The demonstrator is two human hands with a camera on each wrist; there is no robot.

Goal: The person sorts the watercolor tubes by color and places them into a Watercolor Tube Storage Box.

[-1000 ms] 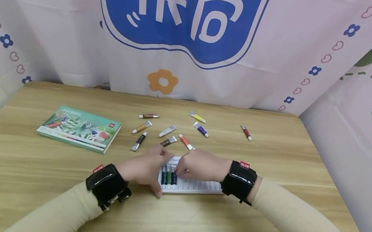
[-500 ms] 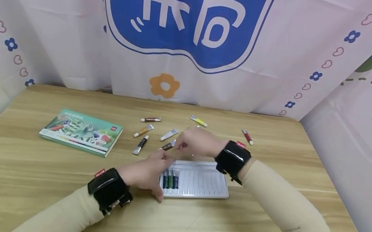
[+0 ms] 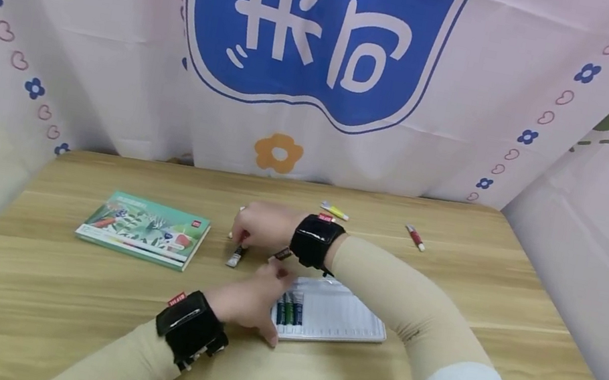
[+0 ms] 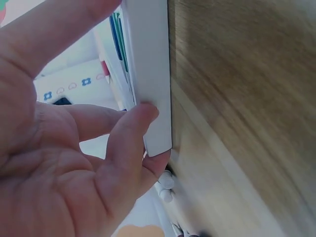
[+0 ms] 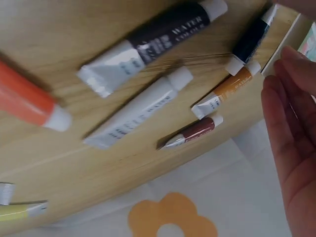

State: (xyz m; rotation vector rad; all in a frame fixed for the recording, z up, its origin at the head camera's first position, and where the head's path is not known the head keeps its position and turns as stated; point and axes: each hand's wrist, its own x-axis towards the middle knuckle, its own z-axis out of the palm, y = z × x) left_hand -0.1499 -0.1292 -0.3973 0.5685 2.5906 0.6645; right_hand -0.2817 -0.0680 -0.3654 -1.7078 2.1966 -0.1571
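My left hand [image 3: 253, 300] grips the left end of a white tray [image 3: 347, 311]. In the left wrist view its fingers curl against the tray's wall [image 4: 150, 69]. Three paint tubes [image 3: 290, 308], dark green, green and dark blue, lie side by side in the tray's left slots. My right hand [image 3: 269, 224] is over the table behind the tray, by a black paint tube [image 3: 236, 255]. Seen from the right wrist, its fingers [image 5: 284, 118] are loosely bent and apart from the black tube [image 5: 249, 42]. An ochre tube [image 5: 232, 89] lies beside that one.
Nearby lie a dark brown tube [image 5: 173, 34], a white tube [image 5: 140, 111], a reddish-brown tube [image 5: 197, 131] and an orange tube [image 5: 24, 96]. Farther back are a yellow tube [image 3: 334, 210] and a red tube [image 3: 415, 237]. A green illustrated box [image 3: 144, 230] sits at the left.
My right hand has left the tray's slots and moved back and left to the black tube. The left hand keeps its grip on the tray. The head view has tilted slightly.
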